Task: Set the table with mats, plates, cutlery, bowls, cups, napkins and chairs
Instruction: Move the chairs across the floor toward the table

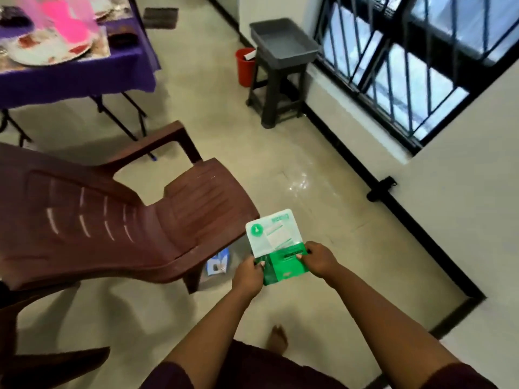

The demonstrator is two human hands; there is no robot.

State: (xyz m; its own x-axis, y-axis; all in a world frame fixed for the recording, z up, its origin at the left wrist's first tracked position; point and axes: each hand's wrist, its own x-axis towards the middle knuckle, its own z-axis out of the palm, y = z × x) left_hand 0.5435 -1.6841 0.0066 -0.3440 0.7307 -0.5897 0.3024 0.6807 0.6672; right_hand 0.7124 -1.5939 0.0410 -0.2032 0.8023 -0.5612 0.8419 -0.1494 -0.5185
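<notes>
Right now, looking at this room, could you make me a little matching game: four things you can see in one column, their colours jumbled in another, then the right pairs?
Things:
1. chair
2. tablecloth
3. bucket
4. packet gripped by the left hand and right hand

Colours:
A. red
B. green and white
C. brown
D. purple

Pairs: 1-C, 2-D, 3-A, 4-B
</notes>
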